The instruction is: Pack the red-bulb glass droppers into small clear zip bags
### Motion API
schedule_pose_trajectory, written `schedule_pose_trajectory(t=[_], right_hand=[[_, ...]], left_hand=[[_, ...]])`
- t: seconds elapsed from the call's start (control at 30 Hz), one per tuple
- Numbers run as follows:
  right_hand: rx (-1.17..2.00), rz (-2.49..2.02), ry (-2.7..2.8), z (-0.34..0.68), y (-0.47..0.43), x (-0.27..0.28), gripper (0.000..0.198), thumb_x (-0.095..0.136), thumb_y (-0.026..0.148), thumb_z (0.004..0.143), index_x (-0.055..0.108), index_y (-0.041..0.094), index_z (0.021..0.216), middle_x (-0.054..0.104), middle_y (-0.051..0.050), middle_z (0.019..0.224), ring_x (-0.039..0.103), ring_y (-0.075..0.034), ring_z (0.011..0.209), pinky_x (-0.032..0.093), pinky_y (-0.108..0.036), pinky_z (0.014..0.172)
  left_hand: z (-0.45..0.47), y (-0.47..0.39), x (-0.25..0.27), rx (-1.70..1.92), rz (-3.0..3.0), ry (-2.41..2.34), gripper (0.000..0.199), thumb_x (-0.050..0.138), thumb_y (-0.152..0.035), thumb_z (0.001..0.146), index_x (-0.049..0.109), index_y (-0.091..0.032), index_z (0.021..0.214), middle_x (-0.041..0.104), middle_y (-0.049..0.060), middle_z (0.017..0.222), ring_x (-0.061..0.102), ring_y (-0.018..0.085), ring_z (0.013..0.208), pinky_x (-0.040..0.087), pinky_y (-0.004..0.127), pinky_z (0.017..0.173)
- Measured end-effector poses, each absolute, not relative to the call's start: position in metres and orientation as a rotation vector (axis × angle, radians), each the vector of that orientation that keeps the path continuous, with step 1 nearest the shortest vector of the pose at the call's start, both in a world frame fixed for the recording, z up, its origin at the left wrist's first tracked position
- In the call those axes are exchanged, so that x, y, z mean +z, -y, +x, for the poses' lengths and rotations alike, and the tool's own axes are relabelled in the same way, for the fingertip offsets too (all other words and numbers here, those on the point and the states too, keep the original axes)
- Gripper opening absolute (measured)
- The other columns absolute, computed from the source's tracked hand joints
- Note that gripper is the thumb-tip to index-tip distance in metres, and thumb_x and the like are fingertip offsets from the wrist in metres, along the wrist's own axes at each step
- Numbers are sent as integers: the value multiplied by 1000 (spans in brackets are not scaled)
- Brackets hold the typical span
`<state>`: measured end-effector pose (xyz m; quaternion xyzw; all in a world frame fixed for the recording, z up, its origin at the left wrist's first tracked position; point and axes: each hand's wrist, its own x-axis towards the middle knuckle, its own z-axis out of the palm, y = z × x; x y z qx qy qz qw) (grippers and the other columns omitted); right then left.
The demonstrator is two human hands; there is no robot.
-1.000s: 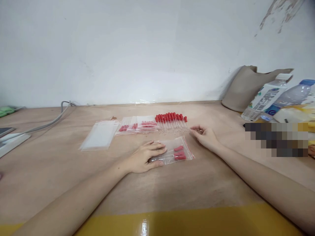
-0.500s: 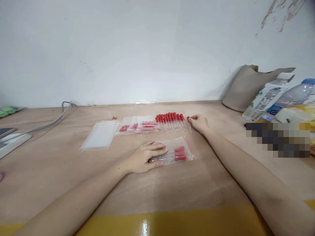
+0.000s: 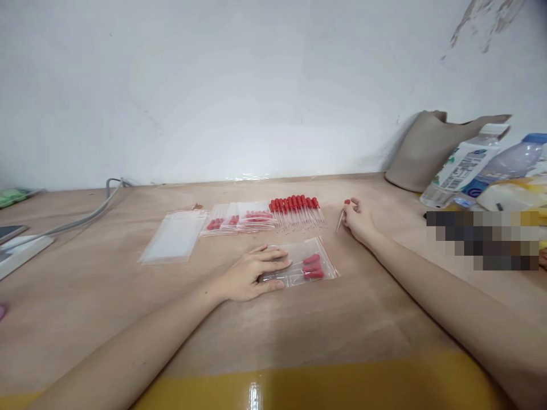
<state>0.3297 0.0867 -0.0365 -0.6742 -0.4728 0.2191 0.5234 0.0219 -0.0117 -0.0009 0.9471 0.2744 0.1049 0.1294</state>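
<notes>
My left hand [image 3: 252,274] lies flat, fingers spread, over one end of a clear zip bag [image 3: 294,280]. Three droppers with red rubber bulbs [image 3: 313,266] are inside that bag, bulbs toward its red-lined edge. My right hand [image 3: 360,221] pinches a single dropper [image 3: 341,220], red bulb up and thin clear stem pointing down. To its left is a row of loose droppers [image 3: 294,204], bulbs toward the wall. Filled zip bags [image 3: 239,217] overlap beside the row. Farther left lies a stack of flat bags [image 3: 173,236] with no red bulbs in them.
A grey cable [image 3: 92,213] runs over the table [image 3: 106,296] at left, near a phone-like dark object [image 3: 12,232]. At right stand a grey-brown container [image 3: 412,154], a labelled bottle [image 3: 464,165] and a blue-capped bottle [image 3: 515,159]. A white wall [image 3: 213,97] bounds the back.
My right hand has moved right, away from the row, lifting one dropper with it. My left hand and the bag beneath it have stayed in place.
</notes>
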Motion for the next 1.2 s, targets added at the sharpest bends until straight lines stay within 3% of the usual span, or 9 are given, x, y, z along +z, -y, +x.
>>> schedule_pose_trajectory(t=[0.1,0.37,0.6,0.7,1.03,1.2], right_hand=[[773,-1307,1038,324,-44,-38,50,52,36,73,33,22,117,47,8,60,44,-9,41,38,-24,42],[878,-1083,916,304,1,-33,43,65,34,64,36,25,94,47,6,75,56,-10,57,51,-27,54],[1148,-1109,1013,292,10,-26,43,75,34,57,41,22,80,58,5,70,60,-10,60,52,-28,63],[1242,-1166,1217,293,14,-24,40,76,35,55,46,20,75,61,2,67,58,-10,58,49,-26,58],[1150,-1365,1513,303,-5,-35,36,69,43,61,55,18,83,52,5,51,45,-8,44,33,-20,40],[990,-1294,1716,302,-4,-31,31,69,42,61,60,16,77,49,5,52,38,-6,45,30,-20,43]], left_hand=[[22,11,-1,311,2751,-790,46,48,-42,89,42,-28,132,40,5,138,35,21,129,20,44,109],[23,12,-1,297,2775,-818,47,48,-43,89,42,-26,132,42,5,137,36,21,128,20,43,109],[24,13,-3,321,2775,-829,52,47,-45,89,37,-24,135,41,4,138,34,22,129,21,42,109],[23,14,-3,351,2770,-819,57,46,-46,89,29,-22,138,41,6,138,35,22,129,21,41,109],[22,13,-3,367,2779,-827,59,46,-46,88,27,-22,138,42,7,136,37,24,126,23,43,108],[23,14,-3,355,2787,-845,58,46,-45,89,28,-21,138,42,6,136,37,23,127,24,42,108]])
